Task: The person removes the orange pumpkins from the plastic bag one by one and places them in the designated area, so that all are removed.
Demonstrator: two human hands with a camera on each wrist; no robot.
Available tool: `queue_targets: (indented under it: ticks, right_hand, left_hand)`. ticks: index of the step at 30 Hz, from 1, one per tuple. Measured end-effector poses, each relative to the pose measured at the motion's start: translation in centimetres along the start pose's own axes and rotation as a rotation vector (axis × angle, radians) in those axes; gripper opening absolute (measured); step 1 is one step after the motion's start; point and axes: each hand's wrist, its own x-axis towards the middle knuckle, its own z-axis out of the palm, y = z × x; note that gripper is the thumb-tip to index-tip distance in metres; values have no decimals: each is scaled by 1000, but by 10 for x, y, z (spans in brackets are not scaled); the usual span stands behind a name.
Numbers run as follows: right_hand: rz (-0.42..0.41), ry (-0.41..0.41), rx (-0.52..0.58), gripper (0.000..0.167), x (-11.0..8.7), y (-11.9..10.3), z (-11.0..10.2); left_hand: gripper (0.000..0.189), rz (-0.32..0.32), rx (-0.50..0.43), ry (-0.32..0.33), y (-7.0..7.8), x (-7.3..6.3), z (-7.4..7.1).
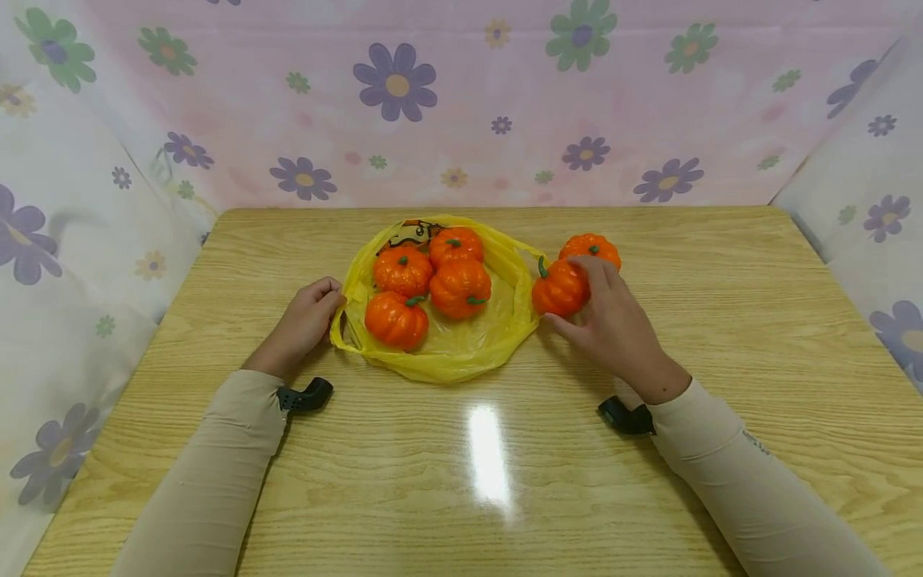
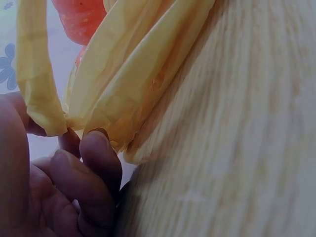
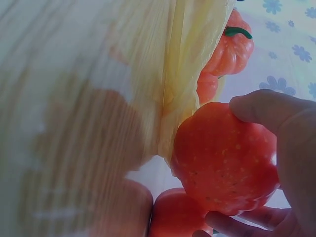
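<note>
A yellow plastic bag point(image 1: 450, 370) lies with its mouth spread wide on the table. Inside it sit several small orange toy pumpkins point(image 1: 461, 287) with green stems. My left hand point(image 1: 303, 320) pinches the bag's left handle; in the left wrist view, thumb and fingers meet at the gathered plastic point(image 2: 126, 81). My right hand point(image 1: 626, 332) grips another pumpkin point(image 1: 558, 290) at the bag's right rim, thumb on one side and fingers on the other. In the right wrist view this pumpkin point(image 3: 224, 158) appears against the bag's outer edge. Just behind it, outside the bag, is one more pumpkin point(image 1: 593, 246).
The wooden table point(image 1: 375, 481) has a bright light reflection point(image 1: 489, 457) near its front. Floral cloth point(image 1: 461, 104) hangs at the back and both sides. A black device point(image 1: 306, 396) sits at the left wrist, another point(image 1: 626, 417) at the right.
</note>
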Motion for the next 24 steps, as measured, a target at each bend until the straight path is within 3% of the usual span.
queue_targets:
  ticks: [24]
  right_hand:
    - [83,-55,49,78,1,4,-4]
  left_hand:
    - [21,2,25,-10,-3,2,-1]
